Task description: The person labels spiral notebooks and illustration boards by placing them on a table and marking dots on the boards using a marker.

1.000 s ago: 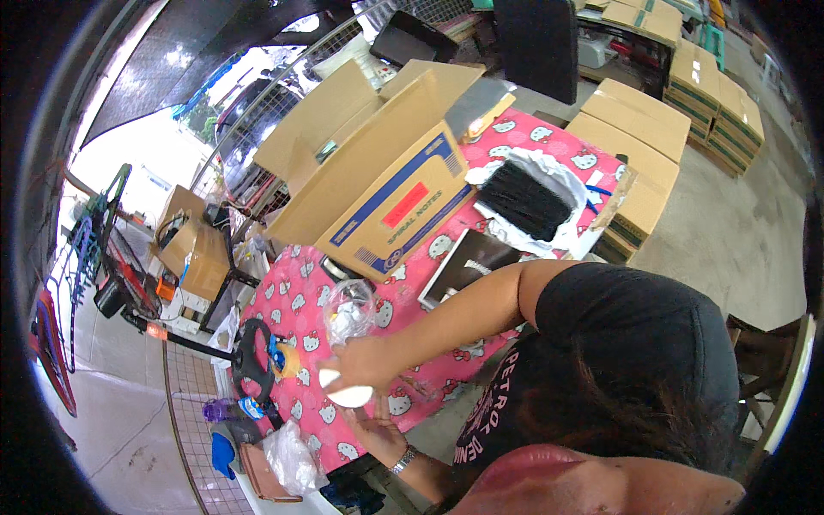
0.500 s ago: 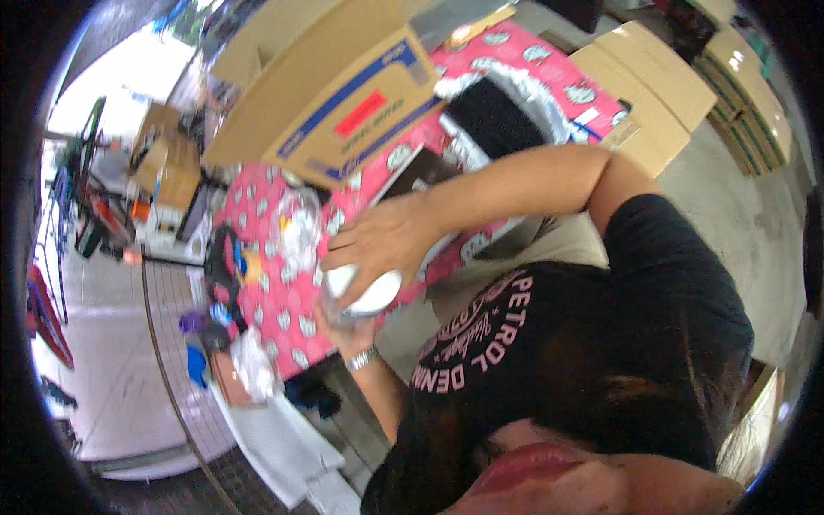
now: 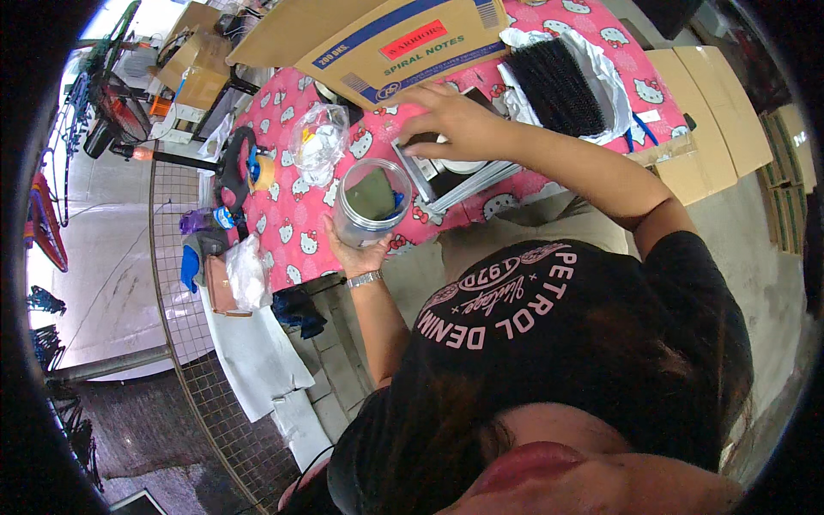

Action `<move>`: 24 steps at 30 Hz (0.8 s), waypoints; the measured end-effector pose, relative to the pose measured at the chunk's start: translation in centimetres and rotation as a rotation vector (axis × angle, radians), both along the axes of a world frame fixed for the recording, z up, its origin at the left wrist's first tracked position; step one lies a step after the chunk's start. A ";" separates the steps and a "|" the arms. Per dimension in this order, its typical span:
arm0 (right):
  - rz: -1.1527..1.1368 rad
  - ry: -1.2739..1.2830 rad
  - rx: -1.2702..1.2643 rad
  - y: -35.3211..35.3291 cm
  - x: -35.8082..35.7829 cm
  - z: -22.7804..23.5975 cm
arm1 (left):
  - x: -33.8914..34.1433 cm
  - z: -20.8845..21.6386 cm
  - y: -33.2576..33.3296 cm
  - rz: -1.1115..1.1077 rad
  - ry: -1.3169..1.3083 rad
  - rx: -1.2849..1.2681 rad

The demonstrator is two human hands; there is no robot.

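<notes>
A clear round jar [image 3: 373, 206] sits tilted in my left hand [image 3: 360, 253], whose fingers wrap its lower side. Its mouth is uncovered, and a dull green piece and something blue show inside. My right hand [image 3: 459, 129] is curved over a white round lid [image 3: 463, 166], partly hidden by the palm and fingers. This lid is low over a stack of dark-covered books [image 3: 446, 184] on the pink patterned tablecloth [image 3: 309, 236]. A crumpled clear plastic bag [image 3: 319, 146] lies left of the jar.
A large cardboard box [image 3: 412, 51] stands behind my hands. Black bristly material [image 3: 558, 84] lies on white wrapping at the right. A tape dispenser [image 3: 233, 176] and a roll of tape [image 3: 263, 172] are at the left. Flattened cardboard [image 3: 712, 120] stands beyond the table's right end.
The lid has come off the jar. My right hand has moved right with it, to the books, while my left hand keeps the jar. The view has shifted.
</notes>
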State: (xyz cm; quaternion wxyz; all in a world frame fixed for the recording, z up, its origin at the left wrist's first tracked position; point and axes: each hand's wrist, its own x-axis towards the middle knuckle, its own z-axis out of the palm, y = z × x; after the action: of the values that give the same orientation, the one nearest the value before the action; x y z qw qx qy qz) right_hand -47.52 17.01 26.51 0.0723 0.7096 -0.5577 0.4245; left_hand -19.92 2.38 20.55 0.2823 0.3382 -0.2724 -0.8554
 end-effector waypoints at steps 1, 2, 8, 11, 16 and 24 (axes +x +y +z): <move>0.030 0.030 0.016 -0.3 1.3 1.4 | -0.2 0.5 0.4 -0.004 0.014 0.003; 0.041 0.064 0.037 -0.2 2.3 2.4 | -1.1 0.9 0.9 -0.028 0.032 0.010; -0.086 0.153 0.366 -1.7 5.8 3.2 | -1.9 1.3 0.9 -0.084 0.036 -0.192; -0.002 -0.216 0.313 -1.1 6.4 1.4 | -1.9 2.3 1.7 -0.042 -0.051 -0.265; -0.002 -1.011 0.479 2.8 2.5 0.6 | -1.8 1.4 -0.8 0.005 -0.126 -0.355; -0.911 -0.421 0.592 13.0 -16.3 -6.9 | 2.5 -2.0 -2.6 0.123 -0.106 -0.125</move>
State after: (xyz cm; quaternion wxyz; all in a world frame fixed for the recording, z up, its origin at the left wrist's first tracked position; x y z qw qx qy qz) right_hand -63.85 30.05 19.57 -0.0662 0.2885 -0.9040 0.3084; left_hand -17.42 -0.23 18.59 0.3401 0.3811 -0.3184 -0.7986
